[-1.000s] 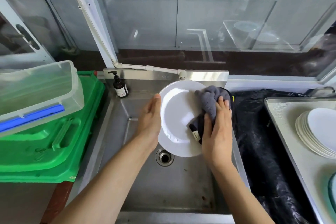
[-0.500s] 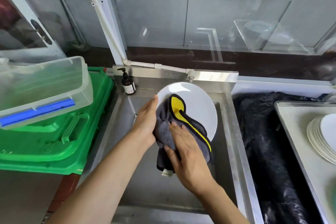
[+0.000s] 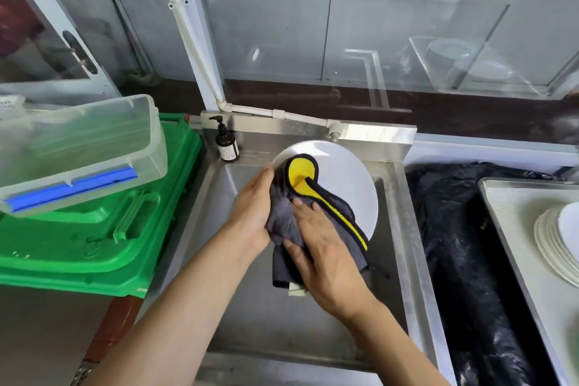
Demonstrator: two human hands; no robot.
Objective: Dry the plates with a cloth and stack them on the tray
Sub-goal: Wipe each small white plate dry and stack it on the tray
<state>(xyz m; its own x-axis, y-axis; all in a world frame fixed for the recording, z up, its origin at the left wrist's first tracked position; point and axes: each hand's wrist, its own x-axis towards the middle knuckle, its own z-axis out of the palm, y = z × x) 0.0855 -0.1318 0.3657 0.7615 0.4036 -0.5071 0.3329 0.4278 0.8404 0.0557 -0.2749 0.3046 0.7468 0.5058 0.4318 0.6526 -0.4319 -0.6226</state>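
A white plate (image 3: 347, 185) is held tilted over the steel sink (image 3: 313, 316). My left hand (image 3: 253, 207) grips the plate's left edge, thumb on the front. A grey cloth with a yellow inner side (image 3: 313, 197) lies over the plate's left and lower part. My right hand (image 3: 326, 257) presses the cloth flat against the plate with spread fingers. The plate's lower left is hidden behind cloth and hands. A stack of white plates (image 3: 560, 241) rests on the metal tray (image 3: 513, 213) at the right edge.
A brown pump bottle (image 3: 226, 142) stands at the sink's back left corner. Green crates (image 3: 94, 229) with a clear plastic box (image 3: 78, 147) on top fill the left side. Black plastic sheeting (image 3: 463, 244) lies between sink and tray.
My right hand has slid the cloth from the plate's right side to its left and lower part, turning the yellow side out. The left hand keeps its hold on the rim.
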